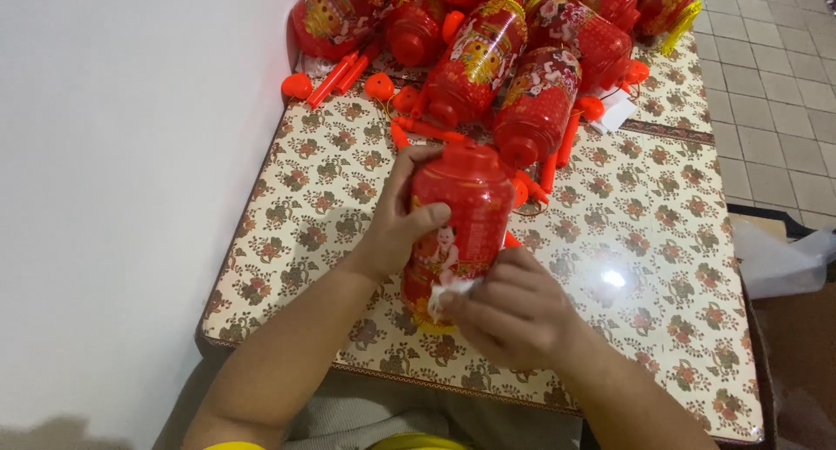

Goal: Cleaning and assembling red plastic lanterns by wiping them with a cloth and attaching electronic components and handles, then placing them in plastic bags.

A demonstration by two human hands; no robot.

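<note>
I hold a red barrel-shaped lantern (466, 210) with gold print and a picture on its side, tilted over the table. My left hand (396, 219) wraps around its left side, thumb across the front. My right hand (514, 311) is at its lower end, fingers pinching a small white scrap (446, 295) against the lantern's bottom edge.
A pile of similar red lanterns (488, 49) with orange-red sticks and caps (348, 75) fills the far end of the table (662, 267), which has a glossy floral cloth. A white wall is at left, tiled floor (775, 93) at right, and a cardboard box with white plastic (784, 258).
</note>
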